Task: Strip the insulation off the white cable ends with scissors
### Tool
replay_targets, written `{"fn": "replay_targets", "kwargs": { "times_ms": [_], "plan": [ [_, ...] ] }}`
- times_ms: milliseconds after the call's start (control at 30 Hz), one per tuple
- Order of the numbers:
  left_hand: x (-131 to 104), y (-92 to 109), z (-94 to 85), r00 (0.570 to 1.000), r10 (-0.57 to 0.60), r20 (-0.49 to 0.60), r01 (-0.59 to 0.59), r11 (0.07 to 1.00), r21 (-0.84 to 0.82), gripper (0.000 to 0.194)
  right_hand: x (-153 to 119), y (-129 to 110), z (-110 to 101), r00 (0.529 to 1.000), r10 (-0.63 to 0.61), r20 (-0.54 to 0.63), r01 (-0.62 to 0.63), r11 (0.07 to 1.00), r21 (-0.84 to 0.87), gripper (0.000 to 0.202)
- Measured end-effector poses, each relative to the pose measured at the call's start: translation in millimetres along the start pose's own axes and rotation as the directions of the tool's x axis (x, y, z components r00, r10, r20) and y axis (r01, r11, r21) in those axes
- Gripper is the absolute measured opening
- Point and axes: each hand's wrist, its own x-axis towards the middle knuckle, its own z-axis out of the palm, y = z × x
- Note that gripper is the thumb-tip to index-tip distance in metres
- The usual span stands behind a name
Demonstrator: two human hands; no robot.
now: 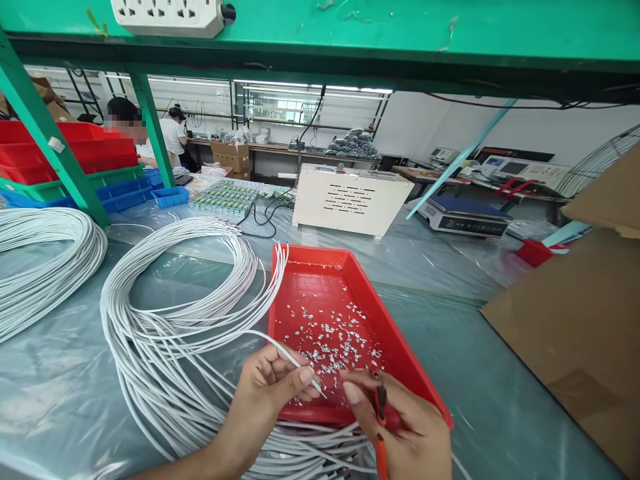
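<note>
My left hand [280,380] pinches a white cable [283,348] close to its tip, over the near part of a red tray [400,340]. Small silvery scraps [327,340] lie scattered on the tray floor. To the right of the cable tip, my right hand [405,420] is closed around a hand tool with orange-red handles [381,453] and a dark head; its exact kind is partly hidden by the fingers. A large coil of white cables [117,287] lies left of the tray, with several cable ends resting over the tray's far left corner and more cables along its near edge.
Another cable coil [85,267] lies at far left, before stacked bins [65,157]. A cream metal box [350,200] and a weighing scale [463,217] stand behind the tray. Cardboard [580,340] rises at right; a green shelf beam [400,27] crosses overhead. Two people sit in the background.
</note>
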Motion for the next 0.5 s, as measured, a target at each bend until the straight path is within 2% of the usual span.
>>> {"fn": "replay_targets", "kwargs": {
  "times_ms": [67, 133, 200, 300, 400, 433, 500],
  "plan": [
    [0.7, 0.2, 0.4, 1.0, -0.009, -0.003, 0.009, 1.0, -0.03, 0.014, 1.1, -4.1, -0.5, 0.985, -0.168, 0.041, 0.169, 0.985, -0.026, 0.02],
    [0.6, 1.0, 1.1, 1.0, -0.027, 0.007, 0.027, 0.998, -0.052, 0.015, 1.6, -5.0, -0.8, 0.947, -0.31, 0.09, 0.315, 0.947, -0.058, 0.036],
    [-0.2, 2.3, 1.6, 0.999, -0.046, 0.023, 0.048, 0.997, -0.067, 0.014, 1.2, -2.5, -1.5, 0.903, -0.406, 0.137, 0.42, 0.902, -0.096, 0.046],
    [-2.4, 3.7, 1.2, 0.996, -0.059, 0.071, 0.066, 0.994, -0.088, 0.01, -0.8, 3.6, -3.0, 0.844, -0.505, 0.178, 0.53, 0.835, -0.147, 0.046],
    [-4.8, 2.4, 0.2, 0.984, -0.08, 0.158, 0.103, 0.985, -0.142, 0.016, -3.7, 6.3, -3.6, 0.838, -0.53, 0.131, 0.546, 0.822, -0.165, 0.037],
    [-5.4, 1.3, 0.1, 0.98, -0.083, 0.182, 0.113, 0.98, -0.163, 0.019, -4.5, 5.8, -3.3, 0.851, -0.516, 0.098, 0.525, 0.836, -0.16, 0.034],
    [-5.9, -1.3, 0.2, 0.978, -0.078, 0.195, 0.118, 0.973, -0.198, 0.02, -5.7, 3.0, -1.3, 0.908, -0.418, 0.02, 0.417, 0.9, -0.127, 0.026]
  ]
}}
